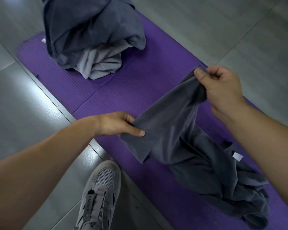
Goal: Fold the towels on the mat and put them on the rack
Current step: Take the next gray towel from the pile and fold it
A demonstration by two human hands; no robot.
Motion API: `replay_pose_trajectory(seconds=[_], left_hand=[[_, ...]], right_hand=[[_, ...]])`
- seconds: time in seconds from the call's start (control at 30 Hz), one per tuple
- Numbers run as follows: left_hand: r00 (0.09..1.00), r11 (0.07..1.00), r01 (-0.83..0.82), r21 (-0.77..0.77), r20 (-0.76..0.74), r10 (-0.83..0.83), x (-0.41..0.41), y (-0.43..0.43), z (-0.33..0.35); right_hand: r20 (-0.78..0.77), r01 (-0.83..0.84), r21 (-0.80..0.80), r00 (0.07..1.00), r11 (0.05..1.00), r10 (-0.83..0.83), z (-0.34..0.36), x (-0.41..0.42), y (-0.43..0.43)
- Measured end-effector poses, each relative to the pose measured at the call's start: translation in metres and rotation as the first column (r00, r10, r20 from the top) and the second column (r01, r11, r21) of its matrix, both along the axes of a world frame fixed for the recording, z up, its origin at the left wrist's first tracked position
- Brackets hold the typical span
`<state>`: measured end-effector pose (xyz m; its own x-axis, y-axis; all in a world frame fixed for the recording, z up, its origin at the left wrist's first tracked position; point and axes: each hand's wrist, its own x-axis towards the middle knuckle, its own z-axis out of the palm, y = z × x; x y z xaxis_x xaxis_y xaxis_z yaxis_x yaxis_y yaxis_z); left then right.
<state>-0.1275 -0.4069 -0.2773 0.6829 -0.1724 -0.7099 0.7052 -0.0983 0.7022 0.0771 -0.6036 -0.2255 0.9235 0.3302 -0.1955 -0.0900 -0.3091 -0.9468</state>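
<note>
A dark grey towel [186, 146] hangs between my two hands over the purple mat [123, 90]. My right hand [221, 90] pinches its upper edge at the right, lifted above the mat. My left hand [118, 123] pinches the same edge lower and to the left. The rest of this towel lies bunched on the near right part of the mat, with a white label [237, 156] showing. A heap of crumpled towels [93, 34], dark grey over a light grey one [98, 65], sits at the mat's far end. No rack is in view.
Grey floor tiles [32, 100] surround the mat. My grey sneaker [98, 193] stands on the floor beside the mat's near left edge. Bare mat shows between the heap and the held towel.
</note>
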Motion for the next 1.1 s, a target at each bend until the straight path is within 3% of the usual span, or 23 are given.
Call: replay_pose_trajectory(seconds=[0.1,0.17,0.23,0.3,0.37,0.43,0.5,0.57,0.67,0.77,0.83,0.9,0.97,1.03,1.1], left_hand=[[0.999,0.999,0.016,-0.035,-0.031,-0.017,-0.009,0.010,-0.011],[0.981,0.960,-0.196,-0.202,-0.033,0.193,-0.018,0.016,-0.024],[0.898,0.833,-0.431,-0.346,-0.072,0.434,-0.023,0.021,-0.035],[0.798,0.729,-0.586,-0.354,-0.097,0.595,-0.023,0.025,-0.041],[0.737,0.702,-0.669,-0.246,-0.095,0.669,-0.022,0.029,-0.046],[0.751,0.751,-0.659,-0.045,-0.090,0.654,-0.024,0.031,-0.051],[0.809,0.807,-0.559,0.189,-0.088,0.581,-0.027,0.029,-0.058],[0.865,0.841,-0.432,0.326,-0.112,0.488,-0.028,0.027,-0.060],[0.935,0.918,-0.209,0.337,-0.207,0.288,-0.029,0.025,-0.053],[0.913,0.922,-0.270,0.277,-0.230,0.337,-0.031,0.025,-0.054],[0.803,0.834,-0.521,0.182,-0.226,0.551,-0.032,0.028,-0.060],[0.618,0.643,-0.765,0.027,-0.249,0.745,-0.031,0.031,-0.065],[0.475,0.478,-0.877,-0.046,-0.240,0.847,-0.031,0.037,-0.072],[0.343,0.341,-0.939,-0.045,-0.167,0.924,-0.030,0.042,-0.078],[0.234,0.228,-0.969,0.099,0.057,0.970,-0.031,0.050,-0.082]], right_hand=[[-0.026,0.107,0.088,0.994,0.990,-0.105,0.000,0.025,0.016],[-0.028,0.156,0.107,0.988,0.982,-0.154,-0.002,0.042,0.026],[-0.007,0.166,0.060,0.986,0.984,-0.166,-0.009,0.056,0.033],[0.005,0.135,-0.013,0.991,0.991,-0.135,-0.024,0.066,0.038],[0.018,0.097,-0.097,0.995,0.991,-0.096,-0.044,0.070,0.041],[0.045,0.085,-0.178,0.996,0.980,-0.079,-0.065,0.069,0.045],[0.072,0.081,-0.248,0.995,0.965,-0.065,-0.081,0.066,0.048],[0.082,0.067,-0.319,0.996,0.946,-0.042,-0.098,0.065,0.051],[0.060,0.010,-0.427,0.998,0.904,0.017,-0.117,0.068,0.049],[-0.012,-0.075,-0.560,0.997,0.825,0.082,-0.137,0.075,0.038],[0.004,-0.076,-0.567,0.995,0.820,0.095,-0.144,0.080,0.036],[0.062,-0.029,-0.492,0.996,0.870,0.068,-0.148,0.085,0.039],[0.120,0.005,-0.418,0.991,0.908,0.050,-0.146,0.092,0.047],[0.171,-0.002,-0.405,0.982,0.914,0.077,-0.142,0.099,0.057],[0.212,-0.017,-0.406,0.971,0.914,0.112,-0.140,0.112,0.070]])
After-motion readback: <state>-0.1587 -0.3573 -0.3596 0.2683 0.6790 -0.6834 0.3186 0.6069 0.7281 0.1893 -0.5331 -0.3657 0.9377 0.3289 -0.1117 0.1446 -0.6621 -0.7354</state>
